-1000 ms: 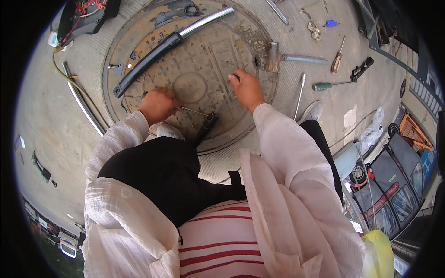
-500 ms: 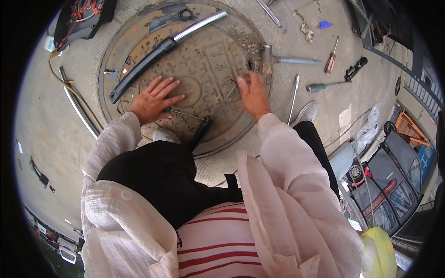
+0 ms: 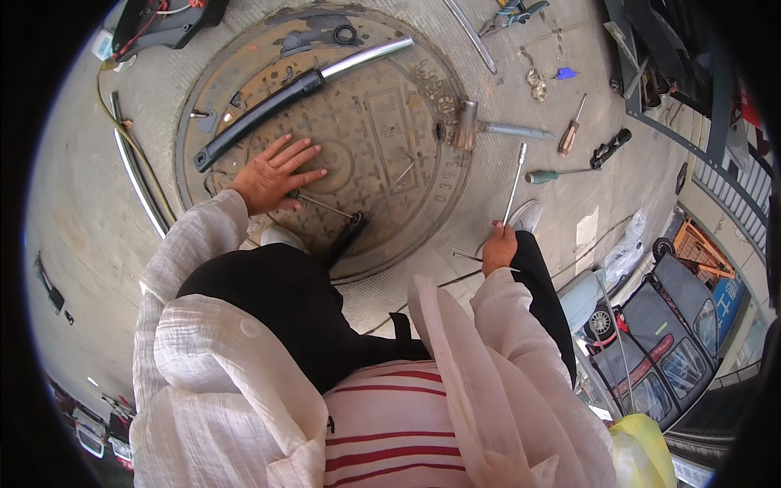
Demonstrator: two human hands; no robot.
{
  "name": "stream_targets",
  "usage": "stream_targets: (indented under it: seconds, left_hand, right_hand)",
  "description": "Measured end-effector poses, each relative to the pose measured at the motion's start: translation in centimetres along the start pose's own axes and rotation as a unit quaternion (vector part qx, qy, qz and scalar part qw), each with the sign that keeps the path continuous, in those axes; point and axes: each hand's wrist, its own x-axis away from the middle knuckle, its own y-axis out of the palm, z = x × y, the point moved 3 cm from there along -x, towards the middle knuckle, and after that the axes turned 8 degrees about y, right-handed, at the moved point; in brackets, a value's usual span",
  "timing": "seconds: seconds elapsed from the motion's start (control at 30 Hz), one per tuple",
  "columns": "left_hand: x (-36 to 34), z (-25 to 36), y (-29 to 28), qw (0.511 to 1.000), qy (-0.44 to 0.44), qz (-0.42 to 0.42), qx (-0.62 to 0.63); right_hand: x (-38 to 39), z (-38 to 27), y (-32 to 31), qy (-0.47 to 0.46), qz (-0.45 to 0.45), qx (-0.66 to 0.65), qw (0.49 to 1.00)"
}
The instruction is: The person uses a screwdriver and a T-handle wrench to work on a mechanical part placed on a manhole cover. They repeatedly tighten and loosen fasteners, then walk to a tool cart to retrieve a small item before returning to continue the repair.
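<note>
My left hand (image 3: 281, 175) lies with fingers spread over a round metal manhole cover (image 3: 382, 122). Beneath its thumb shows the green handle of a screwdriver (image 3: 321, 203), whose shaft reaches to a dark tube (image 3: 348, 240) by my left shoe. A thin bent rod (image 3: 399, 179) lies beyond that tube. My right hand (image 3: 498, 246) is closed around the crossbar end of a T-handle socket wrench (image 3: 516, 183), beside my right knee. Farther up the cover rests a curved bar (image 3: 268, 114), black at one end and chrome at the other.
Right of the cover lie a hammer (image 3: 512, 130), an orange-handled screwdriver (image 3: 573, 134), a green-handled screwdriver (image 3: 557, 175) and a black part (image 3: 610, 149). Pliers (image 3: 512, 16) and a metal bar (image 3: 472, 37) are at the top. A vehicle (image 3: 659, 342) stands at the right.
My right hand has moved from the cover's right side down to the T-handle wrench and closed on it. My left hand stays nearly in place. The view has shifted slightly.
</note>
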Motion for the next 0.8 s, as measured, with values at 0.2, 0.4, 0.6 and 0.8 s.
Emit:
stream_targets:
  seconds: [0.2,0.4,0.6,0.8]
  left_hand:
    - [-0.5,-0.1,-0.3,0.997,-0.04,0.049,0.041]
    - [-0.8,0.0,0.3,0.99,-0.101,0.095,-0.011]
    - [-0.6,0.0,0.7,0.986,-0.116,0.116,-0.015]
    - [-1.2,-0.1,0.4,0.985,-0.11,0.132,-0.018]
  right_hand:
    - [2.2,-18.6,-11.3,-0.164,0.088,0.166,0.968]
    - [7.3,-38.8,-13.0,-0.598,0.073,0.472,0.644]
    - [12.7,-45.7,-4.3,-0.743,0.031,0.528,0.41]
    - [15.7,-45.7,1.4,-0.755,-0.016,0.594,0.277]
